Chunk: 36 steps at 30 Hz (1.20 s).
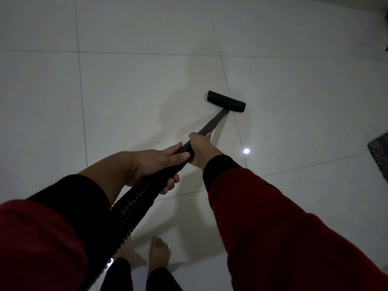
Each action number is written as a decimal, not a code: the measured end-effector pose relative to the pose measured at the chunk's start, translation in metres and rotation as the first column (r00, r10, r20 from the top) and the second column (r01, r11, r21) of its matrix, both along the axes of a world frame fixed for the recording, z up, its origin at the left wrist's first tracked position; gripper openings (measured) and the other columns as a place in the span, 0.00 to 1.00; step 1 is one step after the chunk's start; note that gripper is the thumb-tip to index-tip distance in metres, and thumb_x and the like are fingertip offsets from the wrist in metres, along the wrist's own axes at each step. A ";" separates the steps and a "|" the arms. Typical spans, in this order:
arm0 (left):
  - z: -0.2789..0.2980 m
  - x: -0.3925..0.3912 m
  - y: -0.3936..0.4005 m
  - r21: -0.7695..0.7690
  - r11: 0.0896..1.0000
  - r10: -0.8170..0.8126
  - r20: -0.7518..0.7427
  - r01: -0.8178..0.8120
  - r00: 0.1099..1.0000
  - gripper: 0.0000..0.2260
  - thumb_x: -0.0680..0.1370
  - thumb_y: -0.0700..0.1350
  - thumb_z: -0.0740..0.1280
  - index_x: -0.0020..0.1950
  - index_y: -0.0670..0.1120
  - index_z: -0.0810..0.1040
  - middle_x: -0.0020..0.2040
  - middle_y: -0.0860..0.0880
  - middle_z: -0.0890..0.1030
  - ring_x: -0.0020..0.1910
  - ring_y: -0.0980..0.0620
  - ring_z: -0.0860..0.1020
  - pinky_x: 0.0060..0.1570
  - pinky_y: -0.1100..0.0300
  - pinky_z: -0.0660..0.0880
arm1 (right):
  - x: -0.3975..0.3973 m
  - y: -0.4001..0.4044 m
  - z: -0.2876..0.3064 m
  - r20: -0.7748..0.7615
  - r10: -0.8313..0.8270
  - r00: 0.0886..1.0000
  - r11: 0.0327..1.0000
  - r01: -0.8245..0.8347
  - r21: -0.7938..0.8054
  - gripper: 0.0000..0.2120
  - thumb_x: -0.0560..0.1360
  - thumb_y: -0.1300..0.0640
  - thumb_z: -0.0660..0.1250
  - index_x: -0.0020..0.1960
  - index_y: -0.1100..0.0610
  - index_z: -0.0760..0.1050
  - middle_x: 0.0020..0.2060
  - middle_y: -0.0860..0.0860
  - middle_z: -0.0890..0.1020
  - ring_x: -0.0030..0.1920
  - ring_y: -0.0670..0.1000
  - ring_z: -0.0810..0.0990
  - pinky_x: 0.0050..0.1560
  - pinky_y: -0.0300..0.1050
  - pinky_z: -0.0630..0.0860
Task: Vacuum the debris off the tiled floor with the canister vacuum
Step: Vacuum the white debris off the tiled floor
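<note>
A black vacuum floor head (226, 101) rests flat on the white tiled floor (136, 91), across a grout line right of centre. Its dark wand (214, 122) slants down toward me. My right hand (202, 149) grips the wand's lower part. Just behind it, my left hand (155, 164) grips the black handle where the ribbed hose (130, 211) joins. The hose curves down past my left sleeve. A few faint specks of debris (196, 122) lie left of the wand. The canister is out of view.
My bare feet (158, 254) stand on the tiles at the bottom centre. A patterned mat (380, 152) pokes in at the right edge. A dark object (385, 17) sits in the top right corner. A lamp reflection (246, 151) shines on a tile.
</note>
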<state>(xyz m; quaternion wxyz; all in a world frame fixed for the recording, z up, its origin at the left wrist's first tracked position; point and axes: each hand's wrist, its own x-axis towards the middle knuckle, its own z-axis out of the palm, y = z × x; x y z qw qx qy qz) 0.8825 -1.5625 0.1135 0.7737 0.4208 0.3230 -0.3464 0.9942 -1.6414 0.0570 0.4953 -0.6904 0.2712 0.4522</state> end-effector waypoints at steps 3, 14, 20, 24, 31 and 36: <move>0.004 -0.005 -0.006 0.015 1.000 -0.028 -0.009 0.028 1.000 0.28 0.78 0.54 0.63 0.74 0.66 0.54 0.33 0.45 0.72 0.22 0.54 0.72 0.24 0.64 0.73 | -0.008 -0.007 0.005 -0.014 -0.049 0.999 0.999 0.049 -0.001 0.36 0.81 0.57 0.55 0.74 0.38 0.33 0.67 0.57 0.69 0.50 0.56 0.76 0.46 0.51 0.75; 0.026 -0.063 0.029 0.057 0.996 -0.067 -0.024 0.068 0.997 0.29 0.77 0.53 0.64 0.75 0.65 0.54 0.34 0.45 0.72 0.22 0.55 0.72 0.23 0.63 0.73 | -0.074 0.022 0.027 -0.033 -0.091 0.995 0.994 0.093 0.059 0.36 0.80 0.58 0.55 0.75 0.39 0.33 0.67 0.57 0.69 0.52 0.56 0.76 0.46 0.52 0.76; 0.035 -0.131 0.053 0.009 1.000 -0.009 -0.038 0.009 0.999 0.28 0.77 0.52 0.64 0.74 0.66 0.56 0.30 0.46 0.73 0.22 0.54 0.72 0.23 0.64 0.73 | -0.138 0.049 0.041 -0.038 -0.045 0.998 0.998 0.046 0.037 0.36 0.80 0.59 0.54 0.75 0.38 0.34 0.67 0.57 0.68 0.46 0.55 0.76 0.45 0.52 0.76; 0.034 -0.170 0.062 -0.023 1.000 0.008 -0.021 -0.008 1.000 0.29 0.77 0.52 0.65 0.74 0.66 0.56 0.29 0.46 0.75 0.23 0.54 0.72 0.24 0.63 0.73 | -0.174 0.059 0.043 -0.015 -0.033 0.999 0.999 0.033 0.001 0.36 0.80 0.59 0.54 0.75 0.39 0.34 0.67 0.57 0.68 0.47 0.56 0.75 0.46 0.53 0.76; 0.027 -0.210 0.063 -0.102 0.993 0.057 -0.031 -0.060 0.998 0.28 0.77 0.51 0.65 0.73 0.65 0.58 0.29 0.46 0.75 0.22 0.54 0.72 0.23 0.64 0.73 | -0.211 0.061 0.044 -0.010 0.003 1.000 0.999 -0.003 -0.031 0.34 0.79 0.60 0.55 0.77 0.43 0.39 0.69 0.57 0.67 0.55 0.59 0.76 0.48 0.54 0.75; 0.013 -0.207 0.040 -0.128 0.989 0.067 -0.020 -0.069 0.998 0.27 0.77 0.52 0.64 0.73 0.66 0.58 0.30 0.46 0.74 0.23 0.54 0.72 0.23 0.64 0.73 | -0.206 0.042 0.030 -0.014 0.042 0.999 0.995 -0.043 -0.092 0.37 0.79 0.62 0.55 0.76 0.41 0.36 0.52 0.55 0.70 0.57 0.60 0.76 0.53 0.58 0.76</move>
